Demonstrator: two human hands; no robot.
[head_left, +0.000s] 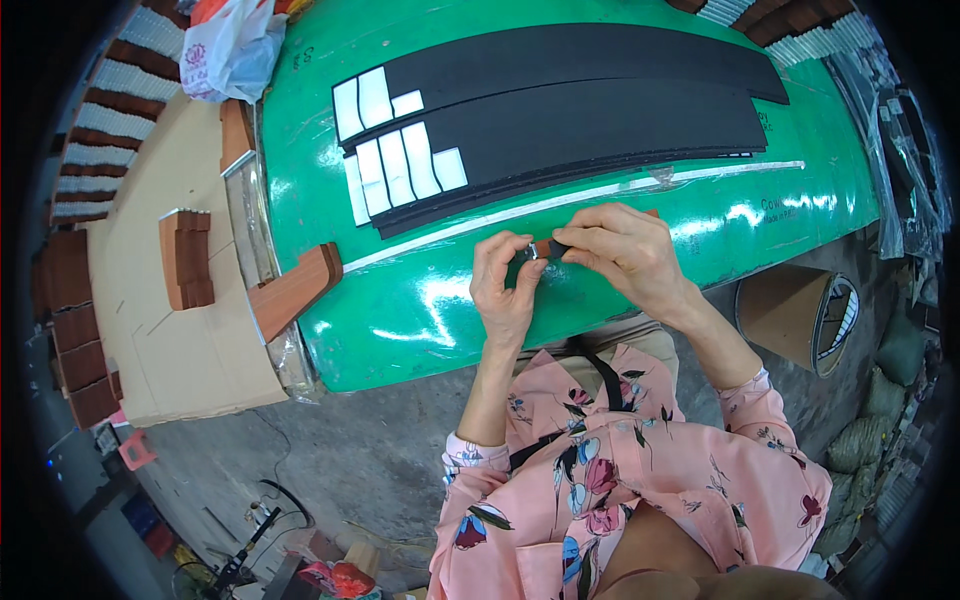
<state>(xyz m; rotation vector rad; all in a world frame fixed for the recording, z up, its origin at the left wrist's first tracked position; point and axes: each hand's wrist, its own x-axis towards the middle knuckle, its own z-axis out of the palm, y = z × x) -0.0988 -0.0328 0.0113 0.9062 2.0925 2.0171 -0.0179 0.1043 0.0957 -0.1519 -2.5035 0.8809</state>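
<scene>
Both my hands meet above the near part of the green tabletop, fingers pinched. My left hand (505,285) grips the end of a small wood-brown piece (543,249), where a dark bit and a shiny spot show at the fingertips. Between thumb and fingers, my right hand (630,255) pinches a small black strip (559,248) against the same brown piece. A bit of brown also shows past the right knuckles; whether it belongs to that piece I cannot tell. Just beyond the hands lie stacked long black sheets (600,115) with white patches (400,165) at their left end.
A long white strip (480,221) runs across the green table (400,335). On the left, brown curved wooden parts (300,290) and a brown block stack (187,260) rest by cardboard (140,340). A white plastic bag (232,55) sits far left; a brown bin (790,315) stands right.
</scene>
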